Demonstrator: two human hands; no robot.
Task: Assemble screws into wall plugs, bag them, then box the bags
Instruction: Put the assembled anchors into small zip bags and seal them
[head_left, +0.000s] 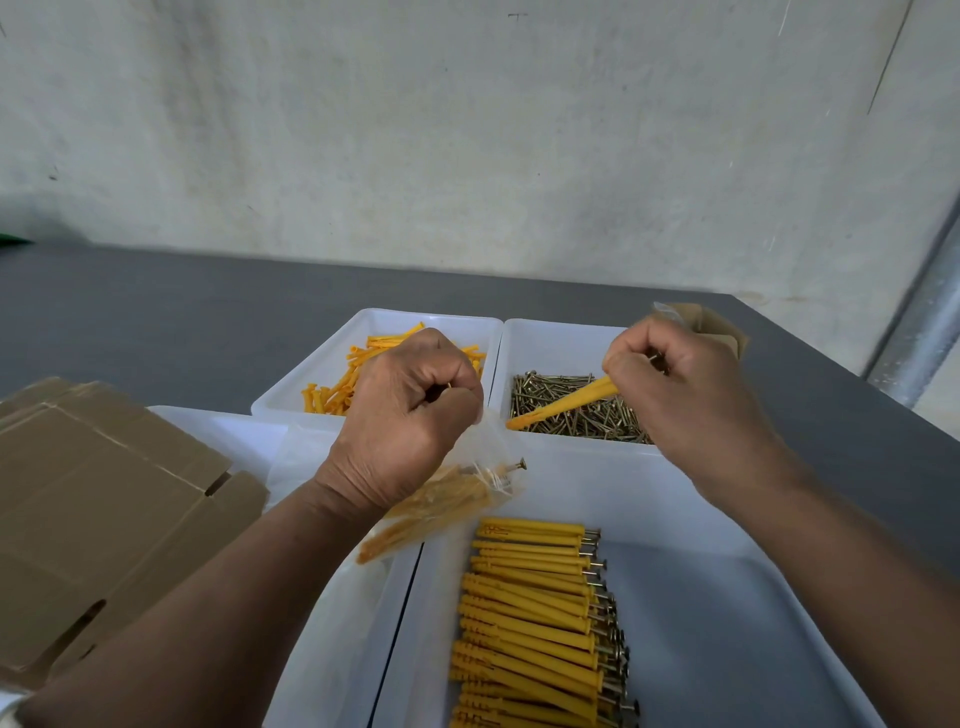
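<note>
While the flattened brown cardboard boxes (104, 499) lie at far left, I read the left hand (410, 415) as clenched round the top of a clear plastic bag (452, 504) of yellow plug-and-screw sets, which hangs below the fist. Further right, the right hand (685, 395) pinches a long yellow plastic wall plug (566, 402) by its head end, over the white tray of loose screws (550, 343) — long axis slanting down-left, tip just beside the fist. The bag top lies left of that tip, so I judge the right hand feeds it in.
</note>
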